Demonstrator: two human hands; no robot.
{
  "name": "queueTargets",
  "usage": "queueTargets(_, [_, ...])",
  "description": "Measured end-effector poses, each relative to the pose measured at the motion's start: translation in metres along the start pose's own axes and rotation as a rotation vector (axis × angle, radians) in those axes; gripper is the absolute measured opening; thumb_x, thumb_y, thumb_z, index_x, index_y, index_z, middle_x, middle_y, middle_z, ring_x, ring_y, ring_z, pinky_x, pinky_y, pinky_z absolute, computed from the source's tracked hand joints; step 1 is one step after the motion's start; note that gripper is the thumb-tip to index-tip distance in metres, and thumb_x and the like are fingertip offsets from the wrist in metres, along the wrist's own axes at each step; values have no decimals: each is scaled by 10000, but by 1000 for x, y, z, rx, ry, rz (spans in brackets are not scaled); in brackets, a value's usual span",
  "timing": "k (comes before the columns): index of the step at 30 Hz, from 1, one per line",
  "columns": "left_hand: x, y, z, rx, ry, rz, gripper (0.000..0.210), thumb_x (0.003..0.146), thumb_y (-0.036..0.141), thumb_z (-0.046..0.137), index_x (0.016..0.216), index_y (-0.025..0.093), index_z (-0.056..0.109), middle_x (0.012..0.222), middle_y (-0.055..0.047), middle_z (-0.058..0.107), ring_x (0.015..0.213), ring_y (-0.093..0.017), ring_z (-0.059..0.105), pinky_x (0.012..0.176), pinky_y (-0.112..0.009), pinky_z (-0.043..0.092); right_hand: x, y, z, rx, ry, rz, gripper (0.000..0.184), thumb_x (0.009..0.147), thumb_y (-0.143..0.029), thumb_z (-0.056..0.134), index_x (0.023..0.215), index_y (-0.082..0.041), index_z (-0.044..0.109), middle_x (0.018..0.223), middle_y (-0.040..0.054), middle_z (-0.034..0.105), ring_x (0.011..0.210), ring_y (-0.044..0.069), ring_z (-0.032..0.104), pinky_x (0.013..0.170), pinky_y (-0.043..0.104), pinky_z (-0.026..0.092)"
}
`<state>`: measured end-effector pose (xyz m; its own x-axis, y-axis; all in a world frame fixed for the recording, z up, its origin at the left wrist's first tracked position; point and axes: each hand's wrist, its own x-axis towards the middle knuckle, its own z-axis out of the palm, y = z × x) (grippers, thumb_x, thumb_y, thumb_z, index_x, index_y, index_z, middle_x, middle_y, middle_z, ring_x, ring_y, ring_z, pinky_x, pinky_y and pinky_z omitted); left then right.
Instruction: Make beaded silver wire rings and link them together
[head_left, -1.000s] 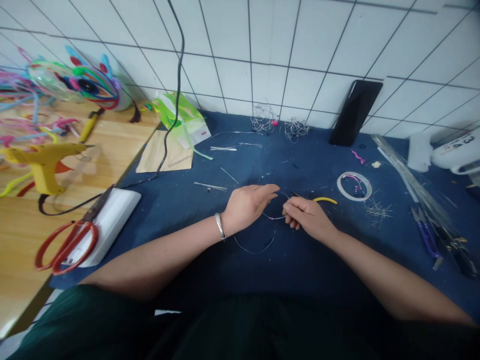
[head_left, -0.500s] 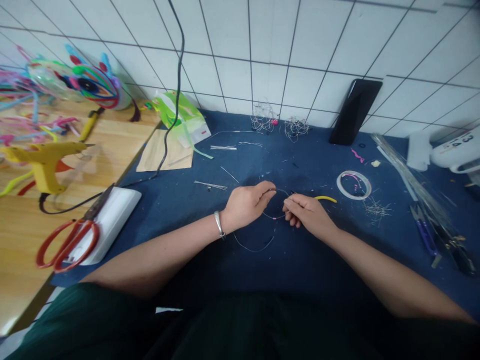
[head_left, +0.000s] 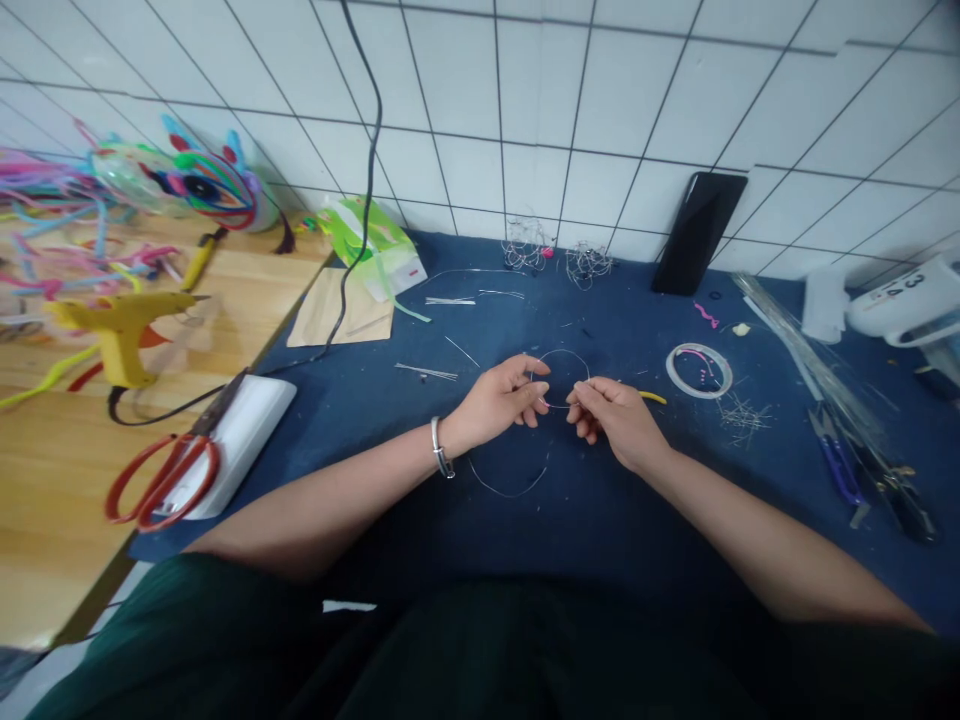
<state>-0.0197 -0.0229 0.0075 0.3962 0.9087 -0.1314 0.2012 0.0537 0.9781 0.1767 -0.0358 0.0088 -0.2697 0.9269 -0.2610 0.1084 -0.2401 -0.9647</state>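
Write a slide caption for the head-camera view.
Left-hand grip and right-hand grip hold a thin, round, pale wire loop over a dark blue work surface.

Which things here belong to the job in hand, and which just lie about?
Likely in use: wire loop, pinched in the right hand, left hand at it; pink bead on the loop; perhaps the white ring.

Apparently just lying about: phone, red-handled scissors, yellow glue gun, mug.
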Motion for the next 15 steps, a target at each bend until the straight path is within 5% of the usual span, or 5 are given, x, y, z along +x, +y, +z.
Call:
queueTargets(5, [1,0,-4,68,78,54,347,887,334,487,1201,189,456,712,-14,643,518,-80,592,483,-182,463,0,2,0,-25,-35,9,325,827,-486,504,874,-175,587,704,15,605,508,89,543,412,196,394])
queueTargets(11, [-3,4,-4,192,25,75,323,876,292,494,1184,193,507,662,1,632,474,-70,566,506,-194,477,1,5,-1,-40,-20,0,341,835,-492,487,877,-168,584,708,25,595,519,96,540,415,203,392])
queueTargets(15, [-11,8,-24,274,36,65,327,873,291,489,1186,198,510,672,-8,646,477,-80,575,490,-197,470,0,2,0,-105,-40,-16,351,852,-497,448,944,-182,573,752,27,597,546,103,546,431,212,403])
